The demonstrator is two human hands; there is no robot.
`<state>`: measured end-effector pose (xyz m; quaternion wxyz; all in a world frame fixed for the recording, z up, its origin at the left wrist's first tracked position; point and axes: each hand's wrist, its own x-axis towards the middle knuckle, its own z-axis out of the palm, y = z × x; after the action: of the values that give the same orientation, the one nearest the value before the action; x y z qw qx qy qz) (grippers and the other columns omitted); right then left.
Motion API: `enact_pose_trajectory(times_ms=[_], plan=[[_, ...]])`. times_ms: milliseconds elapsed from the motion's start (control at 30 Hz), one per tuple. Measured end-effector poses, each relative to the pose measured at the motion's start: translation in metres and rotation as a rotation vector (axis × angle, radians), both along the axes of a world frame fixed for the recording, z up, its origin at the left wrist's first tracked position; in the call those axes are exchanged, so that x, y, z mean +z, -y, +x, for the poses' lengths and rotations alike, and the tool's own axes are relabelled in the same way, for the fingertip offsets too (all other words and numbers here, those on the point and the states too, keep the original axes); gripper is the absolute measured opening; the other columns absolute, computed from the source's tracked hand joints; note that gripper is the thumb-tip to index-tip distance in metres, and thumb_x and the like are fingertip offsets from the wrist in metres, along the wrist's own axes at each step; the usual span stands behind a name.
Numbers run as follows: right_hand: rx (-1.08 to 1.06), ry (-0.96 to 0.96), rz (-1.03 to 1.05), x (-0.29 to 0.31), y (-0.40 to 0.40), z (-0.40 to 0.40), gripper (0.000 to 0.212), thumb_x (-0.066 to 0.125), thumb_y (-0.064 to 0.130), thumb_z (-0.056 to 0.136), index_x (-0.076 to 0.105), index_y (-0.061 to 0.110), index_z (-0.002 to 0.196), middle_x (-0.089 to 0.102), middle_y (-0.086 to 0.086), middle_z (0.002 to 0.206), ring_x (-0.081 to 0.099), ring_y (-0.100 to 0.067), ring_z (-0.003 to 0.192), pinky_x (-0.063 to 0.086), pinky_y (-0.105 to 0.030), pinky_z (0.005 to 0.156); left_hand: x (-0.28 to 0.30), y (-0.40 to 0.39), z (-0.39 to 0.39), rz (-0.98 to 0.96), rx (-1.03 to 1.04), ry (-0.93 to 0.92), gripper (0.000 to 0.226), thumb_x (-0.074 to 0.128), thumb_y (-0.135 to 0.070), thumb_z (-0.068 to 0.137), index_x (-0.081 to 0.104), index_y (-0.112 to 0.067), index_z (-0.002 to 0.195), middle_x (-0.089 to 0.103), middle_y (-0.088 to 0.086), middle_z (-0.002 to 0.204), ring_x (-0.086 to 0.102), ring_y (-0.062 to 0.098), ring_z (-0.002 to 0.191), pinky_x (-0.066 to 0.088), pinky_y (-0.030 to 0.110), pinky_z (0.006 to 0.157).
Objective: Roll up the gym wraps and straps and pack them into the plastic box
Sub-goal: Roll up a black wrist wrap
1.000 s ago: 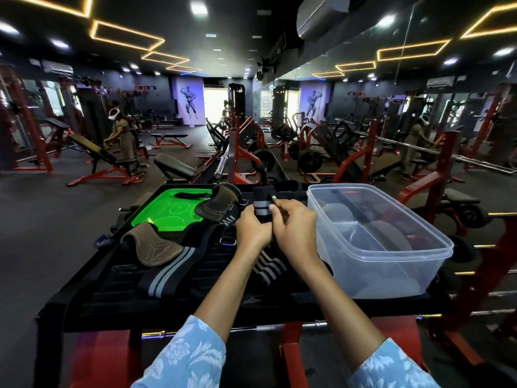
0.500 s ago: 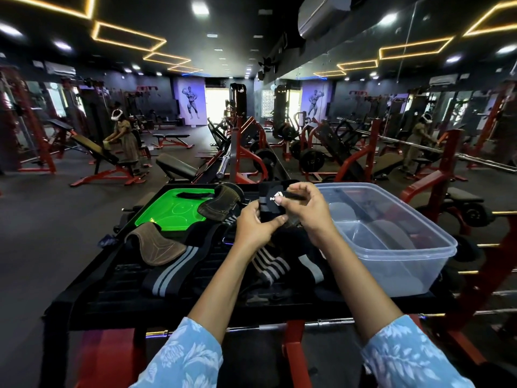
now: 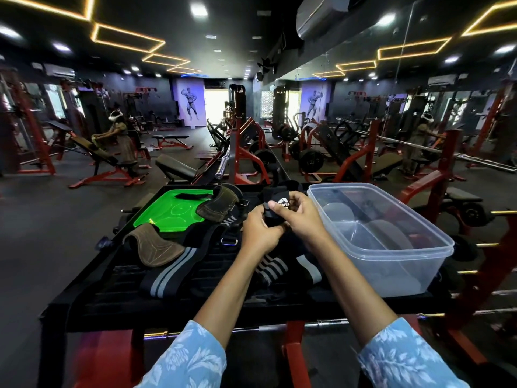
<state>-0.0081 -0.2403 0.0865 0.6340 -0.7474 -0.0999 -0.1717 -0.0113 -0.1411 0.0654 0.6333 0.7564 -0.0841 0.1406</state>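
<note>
Both hands meet over the middle of the black table (image 3: 117,301). My left hand (image 3: 258,233) and my right hand (image 3: 300,217) grip a black wrist wrap (image 3: 275,198) with a white logo, partly rolled between the fingers. Its tail hangs down behind my hands. A clear plastic box (image 3: 391,261) stands open just right of my right hand, with nothing inside. A black wrap with grey stripes (image 3: 167,273) lies flat to the left. More striped wraps (image 3: 275,266) lie under my forearms.
A green plastic lid (image 3: 173,208) lies at the table's far left with a black strap on it. Two brown leather grip pads (image 3: 152,247) (image 3: 218,204) rest near it. Red gym machines and benches surround the table. A person stands at a bench far left.
My hands have turned the wrap further, so its white logo now faces me. They sit slightly lower and closer together than before.
</note>
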Motion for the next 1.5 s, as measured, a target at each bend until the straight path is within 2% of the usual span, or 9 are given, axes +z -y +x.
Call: enact_pose_trajectory(times_ms=[167,367,567,733,800,967,1133,1333,1500], plan=[[0.127,-0.044,0.068,0.005,0.006,-0.003,0.013,0.072,0.021,0.080,0.068,0.009,0.084,0.070,-0.006,0.081,0.067,-0.017,0.077,0.054,-0.030,0.075,0.000,-0.005,0.000,-0.073,-0.157,-0.067,0.037,0.074,0.002,0.072,0.062,-0.003,0.107,0.070,0.011,0.102,0.066,0.022,0.096,0.052,0.041,0.091],[-0.248,-0.089,-0.167,0.004,0.002,0.003,0.046,0.077,0.050,0.065,0.065,0.009,0.082,0.070,-0.003,0.081,0.066,-0.018,0.079,0.054,-0.037,0.076,0.003,-0.004,-0.002,-0.139,-0.416,-0.185,0.032,0.060,0.008,0.083,0.058,-0.013,0.107,0.069,-0.001,0.093,0.067,0.010,0.087,0.054,0.028,0.085],[0.006,-0.148,-0.218,0.044,0.027,-0.004,0.042,0.072,0.045,0.075,0.064,0.009,0.096,0.067,-0.003,0.092,0.063,-0.017,0.087,0.049,-0.027,0.068,0.014,-0.007,0.009,-0.254,-0.538,-0.232,0.028,0.052,0.014,0.084,0.059,-0.008,0.099,0.068,0.005,0.093,0.064,0.019,0.090,0.054,0.030,0.085],[0.037,-0.027,-0.193,0.078,0.059,0.003,0.013,0.073,0.029,0.079,0.070,0.016,0.079,0.064,0.001,0.073,0.057,-0.009,0.070,0.045,-0.019,0.065,0.034,0.010,0.018,-0.153,-0.483,-0.122,0.033,0.060,0.016,0.078,0.060,-0.013,0.094,0.070,-0.007,0.077,0.065,0.003,0.069,0.054,0.018,0.070],[0.035,0.026,-0.235,0.087,0.067,0.007,0.021,0.080,0.029,0.071,0.072,0.013,0.084,0.060,-0.004,0.071,0.055,-0.013,0.068,0.044,-0.027,0.069,0.042,0.018,0.022,-0.075,-0.440,-0.059,0.036,0.065,0.015,0.075,0.059,-0.015,0.094,0.067,-0.007,0.083,0.063,0.001,0.073,0.051,0.015,0.073],[-0.081,0.070,-0.611,0.105,0.077,0.009,0.022,0.074,0.030,0.078,0.066,0.010,0.074,0.054,-0.001,0.062,0.046,-0.007,0.058,0.035,-0.020,0.055,0.055,0.040,0.028,0.028,-0.473,-0.022,0.043,0.066,0.017,0.072,0.057,-0.005,0.108,0.063,0.000,0.092,0.060,0.003,0.078,0.048,0.010,0.074],[-0.261,0.094,-0.438,0.106,0.107,0.028,0.048,0.057,0.033,0.091,0.058,-0.005,0.062,0.053,-0.012,0.057,0.043,-0.008,0.047,0.034,-0.024,0.061,0.062,0.054,0.039,0.011,-0.542,-0.046,0.042,0.061,0.018,0.076,0.056,-0.013,0.105,0.063,-0.002,0.096,0.059,0.006,0.089,0.045,0.020,0.089],[-0.399,0.062,-0.590,0.108,0.130,0.051,0.054,0.056,0.032,0.092,0.035,0.015,0.045,0.037,0.000,0.046,0.035,-0.011,0.046,0.028,-0.027,0.049,0.074,0.078,0.060,0.386,-0.456,0.031,0.061,0.075,-0.003,0.074,0.048,-0.007,0.128,0.056,0.001,0.121,0.051,0.014,0.118,0.037,0.022,0.099],[-0.305,-0.130,-0.625,0.101,0.142,0.075,0.048,0.061,0.027,0.090,0.044,0.014,0.047,0.046,-0.003,0.049,0.043,-0.012,0.045,0.035,-0.021,0.046,0.078,0.093,0.093,0.575,-0.299,-0.001,0.056,0.079,-0.018,0.073,0.055,-0.008,0.122,0.059,0.007,0.122,0.055,0.019,0.115,0.042,0.028,0.096]])
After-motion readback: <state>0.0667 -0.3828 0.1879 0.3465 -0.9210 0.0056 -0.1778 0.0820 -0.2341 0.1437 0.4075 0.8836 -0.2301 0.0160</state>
